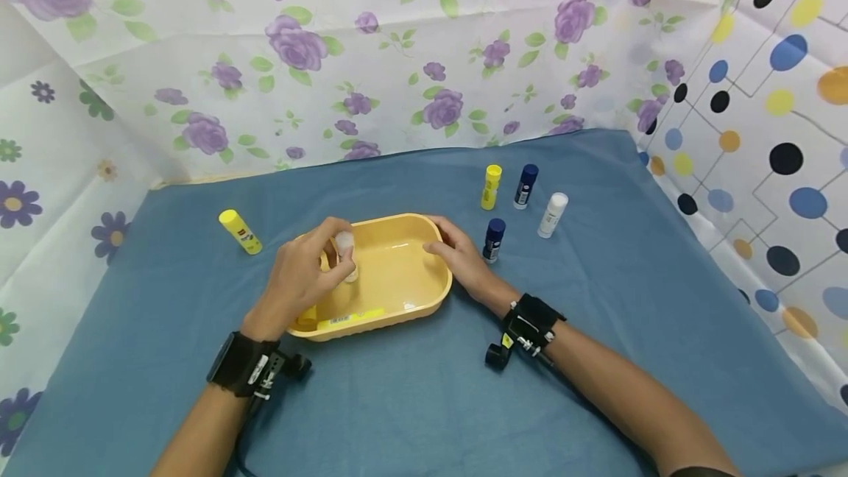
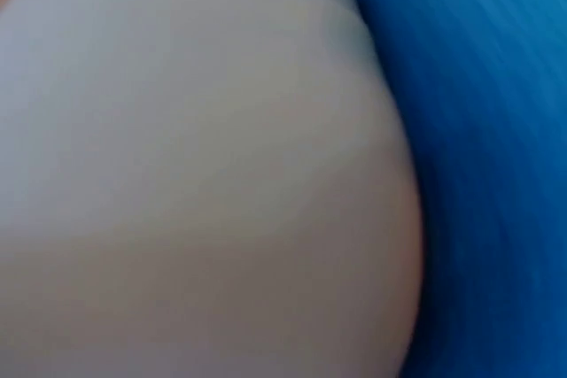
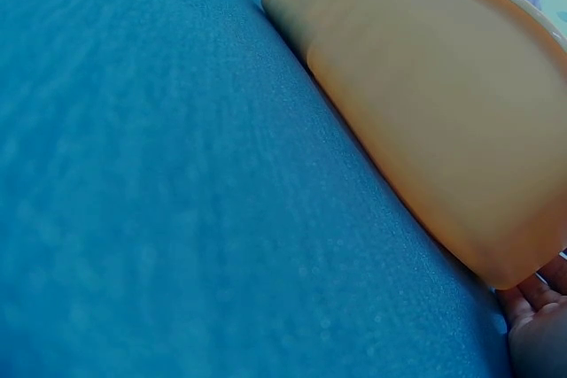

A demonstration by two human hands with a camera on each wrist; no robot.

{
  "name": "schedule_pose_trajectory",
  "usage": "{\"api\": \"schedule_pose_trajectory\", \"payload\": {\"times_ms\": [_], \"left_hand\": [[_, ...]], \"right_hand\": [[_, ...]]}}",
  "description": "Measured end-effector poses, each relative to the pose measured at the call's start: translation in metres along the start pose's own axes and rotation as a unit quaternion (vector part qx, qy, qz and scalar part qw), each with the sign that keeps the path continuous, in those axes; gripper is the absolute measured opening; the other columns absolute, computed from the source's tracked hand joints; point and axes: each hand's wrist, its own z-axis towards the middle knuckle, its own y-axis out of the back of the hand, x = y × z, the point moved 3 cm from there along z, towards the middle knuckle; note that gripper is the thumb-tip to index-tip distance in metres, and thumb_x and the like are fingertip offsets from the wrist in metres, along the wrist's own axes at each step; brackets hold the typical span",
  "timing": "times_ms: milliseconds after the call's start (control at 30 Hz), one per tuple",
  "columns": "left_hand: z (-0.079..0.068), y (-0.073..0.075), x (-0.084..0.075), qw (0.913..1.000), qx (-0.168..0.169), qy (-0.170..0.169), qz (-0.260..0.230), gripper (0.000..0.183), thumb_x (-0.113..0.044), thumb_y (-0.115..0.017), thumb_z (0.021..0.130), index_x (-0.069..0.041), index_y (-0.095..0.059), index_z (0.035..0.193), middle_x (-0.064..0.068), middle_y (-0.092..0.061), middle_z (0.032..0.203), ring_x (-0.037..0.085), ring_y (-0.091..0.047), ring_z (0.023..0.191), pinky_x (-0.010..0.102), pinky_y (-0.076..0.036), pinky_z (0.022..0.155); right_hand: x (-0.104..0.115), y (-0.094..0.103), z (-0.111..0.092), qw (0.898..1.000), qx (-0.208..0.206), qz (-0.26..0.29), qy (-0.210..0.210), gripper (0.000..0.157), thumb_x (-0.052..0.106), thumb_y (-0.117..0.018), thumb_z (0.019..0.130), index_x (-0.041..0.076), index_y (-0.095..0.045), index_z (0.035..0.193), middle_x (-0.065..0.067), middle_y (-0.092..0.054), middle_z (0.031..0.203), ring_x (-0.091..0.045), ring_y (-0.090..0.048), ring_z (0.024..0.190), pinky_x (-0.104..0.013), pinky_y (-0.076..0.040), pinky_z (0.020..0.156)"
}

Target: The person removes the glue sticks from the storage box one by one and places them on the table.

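Observation:
A yellow plastic tray sits on the blue cloth before me. Over its left part, my left hand pinches a white glue stick between thumb and fingers. My right hand grips the tray's right end, thumb over the rim and fingers along the outside. Inside the tray, a yellow glue stick lies along the front wall, and another yellow piece shows at the left corner, partly hidden by the left hand. The left wrist view holds mostly blurred skin; the right wrist view shows the tray's outer wall.
Right of the tray stand a dark blue glue stick, a second dark blue one, a yellow one and a white one. Another yellow glue stick is at the left. A flowered sheet hangs behind the cloth.

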Motion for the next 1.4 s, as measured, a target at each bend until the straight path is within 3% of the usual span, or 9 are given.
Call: {"api": "schedule_pose_trajectory", "payload": {"times_ms": [133, 333, 667, 1133, 1300, 1400], "left_hand": [[0.0015, 0.0008, 0.0, 0.9999, -0.003, -0.01, 0.004, 0.025, -0.021, -0.068, 0.093, -0.018, -0.061, 0.117, 0.001, -0.062, 0.078, 0.017, -0.057, 0.065, 0.03, -0.038, 0.054], [0.0034, -0.001, 0.0009, 0.9998, 0.017, -0.008, 0.007, 0.028, -0.021, -0.068, 0.094, -0.018, -0.059, 0.12, 0.001, -0.063, 0.08, 0.018, -0.06, 0.068, 0.031, -0.04, 0.057], [0.0041, -0.0026, 0.0013, 0.9999, 0.008, -0.013, -0.008, 0.025, -0.02, -0.07, 0.089, -0.013, -0.062, 0.112, -0.005, -0.058, 0.081, 0.013, -0.056, 0.068, 0.029, -0.043, 0.057], [0.0001, -0.0073, 0.0028, 0.9998, 0.018, -0.009, 0.007, 0.02, -0.023, -0.071, 0.089, -0.013, -0.062, 0.104, -0.006, -0.055, 0.085, 0.013, -0.053, 0.065, 0.029, -0.043, 0.055], [0.0008, -0.0063, 0.0015, 0.9993, 0.011, -0.02, 0.031, 0.029, -0.029, -0.073, 0.088, -0.013, -0.064, 0.11, -0.001, -0.059, 0.096, 0.014, -0.053, 0.068, 0.029, -0.043, 0.055], [0.0036, -0.0022, -0.0017, 0.9975, -0.006, -0.041, 0.057, 0.035, -0.031, -0.072, 0.086, -0.01, -0.065, 0.113, 0.005, -0.059, 0.108, 0.021, -0.056, 0.081, 0.035, -0.045, 0.066]], "right_hand": [[-0.0006, -0.0015, 0.0012, 1.0, -0.005, -0.005, -0.003, 0.047, 0.005, -0.055, 0.1, 0.009, -0.05, 0.146, -0.01, -0.055, 0.142, -0.026, -0.056, 0.125, -0.032, -0.049, 0.1], [-0.0008, -0.0004, 0.0005, 1.0, -0.01, -0.009, -0.007, 0.047, 0.006, -0.055, 0.1, 0.012, -0.051, 0.146, -0.007, -0.056, 0.141, -0.024, -0.056, 0.125, -0.035, -0.049, 0.101], [0.0003, 0.0011, 0.0011, 1.0, -0.01, -0.01, -0.006, 0.047, 0.003, -0.055, 0.1, 0.009, -0.05, 0.146, -0.012, -0.054, 0.143, -0.03, -0.056, 0.126, -0.033, -0.049, 0.1], [-0.0029, 0.0, -0.0004, 1.0, -0.013, -0.019, -0.019, 0.045, 0.008, -0.056, 0.1, 0.014, -0.052, 0.144, -0.006, -0.057, 0.138, -0.023, -0.057, 0.122, -0.035, -0.048, 0.101], [-0.0026, 0.0, -0.0005, 1.0, -0.011, -0.012, -0.023, 0.046, 0.007, -0.056, 0.1, 0.013, -0.052, 0.145, -0.007, -0.056, 0.139, -0.025, -0.057, 0.123, -0.035, -0.048, 0.101], [-0.0019, 0.0004, 0.0002, 1.0, -0.011, -0.011, -0.021, 0.046, 0.006, -0.055, 0.1, 0.014, -0.052, 0.145, -0.007, -0.056, 0.14, -0.025, -0.056, 0.124, -0.036, -0.048, 0.102]]}}
